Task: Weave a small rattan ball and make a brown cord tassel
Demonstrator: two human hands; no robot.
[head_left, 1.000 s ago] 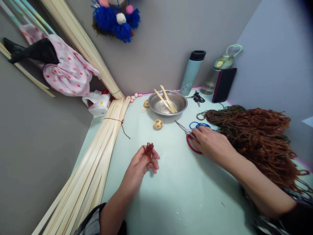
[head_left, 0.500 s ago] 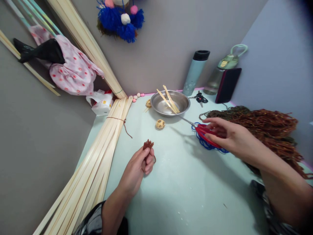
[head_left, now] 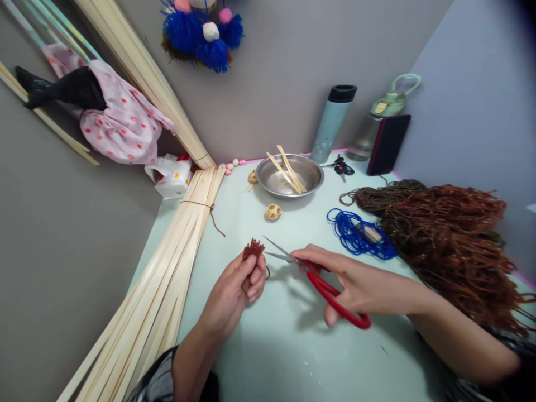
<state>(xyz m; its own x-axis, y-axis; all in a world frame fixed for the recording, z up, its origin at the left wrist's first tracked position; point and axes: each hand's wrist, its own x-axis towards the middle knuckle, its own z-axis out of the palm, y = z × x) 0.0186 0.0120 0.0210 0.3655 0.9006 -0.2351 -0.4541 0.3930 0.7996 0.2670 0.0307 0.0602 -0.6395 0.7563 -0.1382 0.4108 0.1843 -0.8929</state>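
Note:
Pinched between the thumb and fingers of my left hand (head_left: 234, 293) is a small bunch of reddish-brown yarn (head_left: 253, 249). Its cut ends stick up above my thumb, and one strand curls out on the right. My right hand (head_left: 347, 279) holds red-handled scissors (head_left: 320, 285) with their blades parted. The blade tips point left and lie just beside the yarn ends; I cannot tell whether they touch. Behind my right hand lies a tangle of blue cord (head_left: 355, 234) with a small wooden piece in it.
A steel bowl (head_left: 310, 187) with bamboo strips stands at the back, a woven ball (head_left: 273, 212) before it. Long wooden strips (head_left: 184, 245) run along the left. Brown yarn (head_left: 452, 240) heaps at right. A tumbler (head_left: 333, 125), keys (head_left: 343, 167) and phone (head_left: 389, 145) are behind.
My right hand has brought the scissors left and towards me, from above the blue cord to beside the yarn, and their blades have opened. My left hand has stayed nearly still.

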